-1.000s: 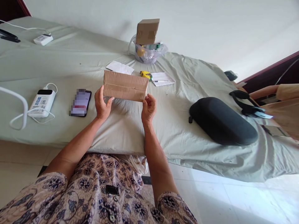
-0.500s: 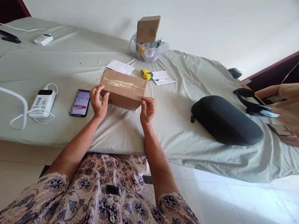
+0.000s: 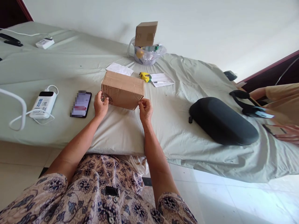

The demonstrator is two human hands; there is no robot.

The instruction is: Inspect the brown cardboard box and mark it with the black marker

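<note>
A brown cardboard box [image 3: 123, 90] is held between my two hands above the cloth-covered table. My left hand [image 3: 101, 105] grips its lower left corner, with the thumb on the near face beside a dark printed mark. Its lower right corner is pinched by my right hand [image 3: 145, 109]. The box's top and near faces show; its underside is hidden. Behind it lie a white paper [image 3: 120, 69], a yellow tape measure [image 3: 145, 77] and a second paper [image 3: 163, 80] with a pen on it. A phone [image 3: 81, 104] rests left of my left hand.
A clear plastic basket [image 3: 149, 57] holding another cardboard box [image 3: 146, 33] stands by the wall. At left is a white power bank [image 3: 43, 104] with a cable. A black case [image 3: 223, 121] sits at right, near a headset [image 3: 245, 104] and another person's hand [image 3: 288, 132].
The box has been turned in my hands: the shiny taped face no longer shows, and a plain face is on top. My hands now grip lower on its corners.
</note>
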